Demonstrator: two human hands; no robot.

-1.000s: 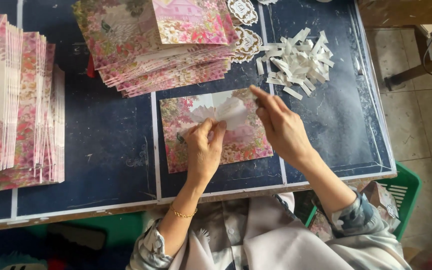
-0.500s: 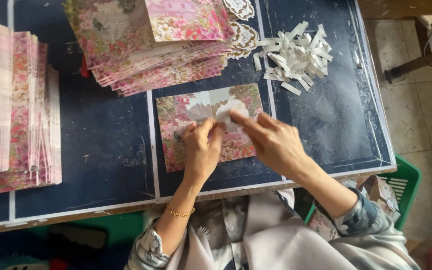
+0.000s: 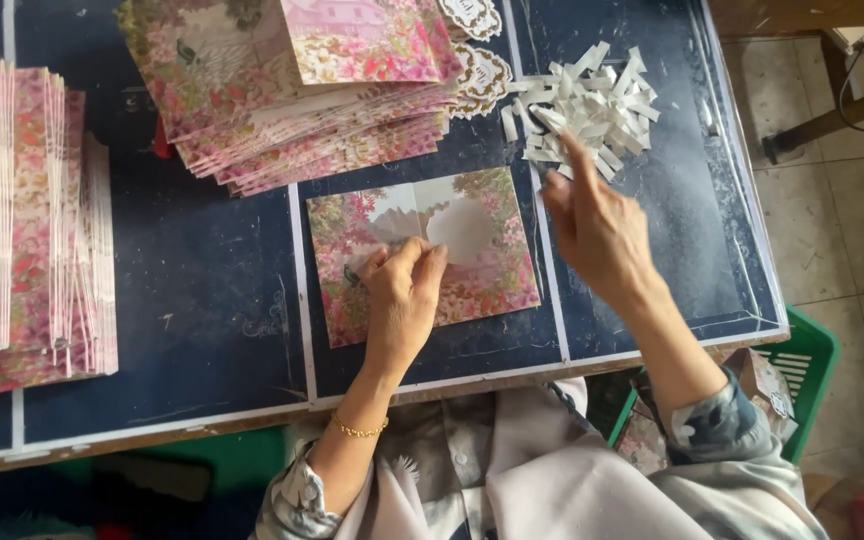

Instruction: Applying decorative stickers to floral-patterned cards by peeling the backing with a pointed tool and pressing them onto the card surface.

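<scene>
Below, dark blue table point(image 3: 202, 300); tiled floor point(image 3: 852, 230) beside.

Ornate gold-and-white labels point(image 3: 480, 62) beside floral stack point(image 3: 292, 90)

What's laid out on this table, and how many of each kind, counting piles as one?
Floral card lying alone under the left hand: 1
Piles of floral cards: 2
Heap of white paper strips by the right hand: 1
Lacy cut-out labels: 2
Total: 6
</scene>
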